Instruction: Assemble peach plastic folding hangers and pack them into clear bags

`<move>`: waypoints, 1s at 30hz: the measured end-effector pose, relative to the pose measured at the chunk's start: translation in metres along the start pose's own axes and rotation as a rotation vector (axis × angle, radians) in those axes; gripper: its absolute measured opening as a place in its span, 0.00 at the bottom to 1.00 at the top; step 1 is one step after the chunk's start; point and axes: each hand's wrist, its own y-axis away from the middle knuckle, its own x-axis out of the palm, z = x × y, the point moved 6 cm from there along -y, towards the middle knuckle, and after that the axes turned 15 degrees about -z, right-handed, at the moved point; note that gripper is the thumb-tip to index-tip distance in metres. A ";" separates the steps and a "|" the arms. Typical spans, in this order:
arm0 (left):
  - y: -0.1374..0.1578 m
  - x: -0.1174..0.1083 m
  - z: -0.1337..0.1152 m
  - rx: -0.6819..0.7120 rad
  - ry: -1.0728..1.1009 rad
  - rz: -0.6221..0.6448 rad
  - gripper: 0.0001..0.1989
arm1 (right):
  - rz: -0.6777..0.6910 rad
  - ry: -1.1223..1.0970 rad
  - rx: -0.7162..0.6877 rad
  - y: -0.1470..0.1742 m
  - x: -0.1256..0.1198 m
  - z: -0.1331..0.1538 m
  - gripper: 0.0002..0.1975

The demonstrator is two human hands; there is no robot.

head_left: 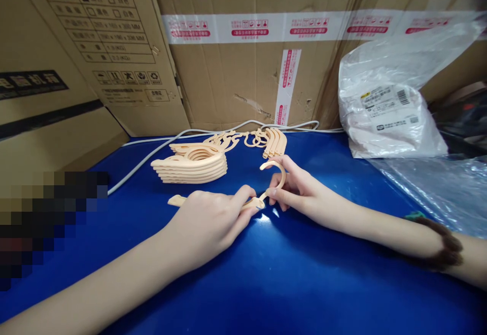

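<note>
My left hand (213, 215) is closed around a cream plastic hanger arm (175, 201), whose flat end sticks out to the left and whose other end shows past my fingertips. In my right hand (302, 188), a curved cream hanger hook (282, 172) is pinched between thumb and fingers. The hook's lower end meets the end of the hanger arm; whether it is seated there I cannot tell. Behind my left hand lies a neat stack of hanger arms (190, 171). Farther back are loose hooks (228, 141) and a second stack of curved cream pieces (277, 142).
A blue tabletop (297, 284) lies under everything. A white cable (146, 161) runs behind the parts. Cardboard boxes (236, 81) wall the back and left. At right stand a white plastic bag (388, 116) with a label and clear plastic film (445, 188).
</note>
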 end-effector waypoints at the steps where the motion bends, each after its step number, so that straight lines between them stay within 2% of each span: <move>1: 0.000 0.000 0.000 -0.019 0.029 0.023 0.14 | 0.000 0.025 -0.002 0.000 -0.001 0.001 0.15; 5: 0.001 0.001 0.002 -0.185 0.276 0.098 0.15 | 0.025 0.160 0.000 -0.002 -0.005 0.005 0.18; 11: 0.006 0.018 -0.008 -0.592 1.137 0.312 0.10 | 0.079 0.331 0.057 -0.010 -0.018 0.010 0.20; 14: 0.007 0.025 -0.013 -0.757 1.381 0.396 0.06 | 0.023 0.349 0.037 -0.031 -0.038 0.009 0.18; 17: 0.006 0.027 -0.013 -0.802 1.486 0.435 0.05 | -0.104 0.421 0.087 -0.058 -0.066 -0.005 0.13; 21: 0.004 0.025 -0.006 -0.811 1.560 0.364 0.07 | -0.233 0.518 0.228 -0.089 -0.092 -0.033 0.12; 25: 0.003 0.022 0.002 -0.853 1.585 0.298 0.13 | -0.285 0.538 0.322 -0.106 -0.098 -0.054 0.15; 30: 0.003 0.024 0.008 -0.914 1.577 0.278 0.11 | -0.282 0.515 0.386 -0.113 -0.099 -0.064 0.14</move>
